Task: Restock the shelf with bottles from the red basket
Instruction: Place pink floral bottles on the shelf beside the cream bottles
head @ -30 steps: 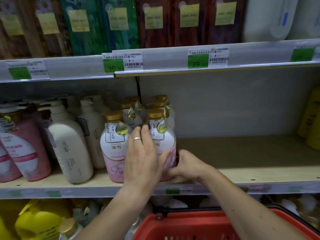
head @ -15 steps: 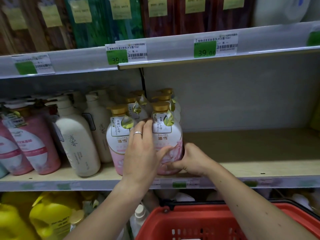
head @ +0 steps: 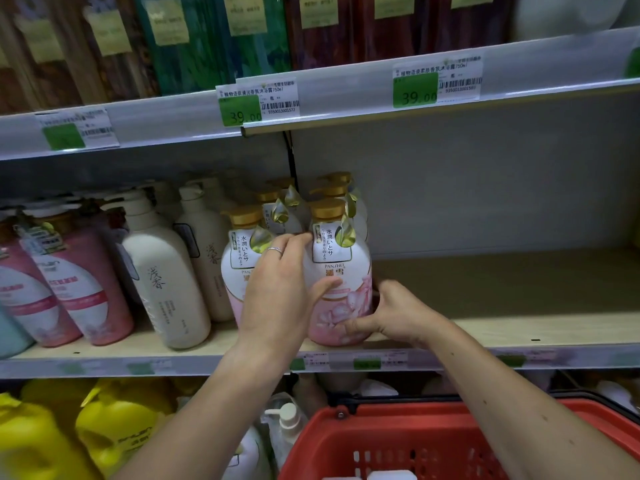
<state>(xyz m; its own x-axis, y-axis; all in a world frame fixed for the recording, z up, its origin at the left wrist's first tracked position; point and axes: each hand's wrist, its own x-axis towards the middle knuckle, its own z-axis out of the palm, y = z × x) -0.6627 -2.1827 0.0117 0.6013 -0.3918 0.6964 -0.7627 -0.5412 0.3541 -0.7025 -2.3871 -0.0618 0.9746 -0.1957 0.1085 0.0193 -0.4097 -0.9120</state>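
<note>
While both hands grip a pink bottle [head: 341, 292], the wooden shelf [head: 502, 327] beside it lies bare.

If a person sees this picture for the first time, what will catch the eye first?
Probably the two bare hands, left hand and right hand, holding a white-and-pink gold-capped bottle at the middle shelf's front edge. Next, the red plastic basket below and the bare wooden shelf board to the right.
</note>
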